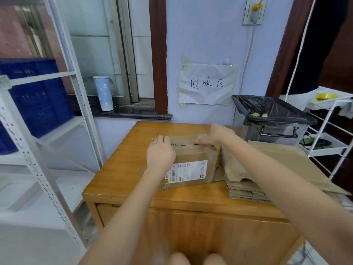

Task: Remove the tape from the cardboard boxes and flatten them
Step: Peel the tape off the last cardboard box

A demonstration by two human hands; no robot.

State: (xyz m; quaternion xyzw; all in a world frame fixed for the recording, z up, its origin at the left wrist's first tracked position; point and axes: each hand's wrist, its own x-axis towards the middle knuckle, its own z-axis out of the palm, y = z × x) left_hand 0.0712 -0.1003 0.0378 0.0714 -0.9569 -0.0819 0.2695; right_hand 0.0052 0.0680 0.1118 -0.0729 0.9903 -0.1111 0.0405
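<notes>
Resting on the wooden table [122, 180], the cardboard box [193, 165] lies near its middle, label side facing the person. The left hand [160, 153] presses down on the box's left end with its fingers [161, 139] curled over the far top edge. The right hand [219, 133] pinches a strip of tape [202, 137] at the far right corner. A stack of flattened boxes [242, 180] sits just right of it, before a black-lined bin [275, 119].

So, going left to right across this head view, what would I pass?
Blue crate → white shelf → flask on the sill → left hand holding the box → right hand pinching tape → flattened cardboard → lined bin → white rack.
</notes>
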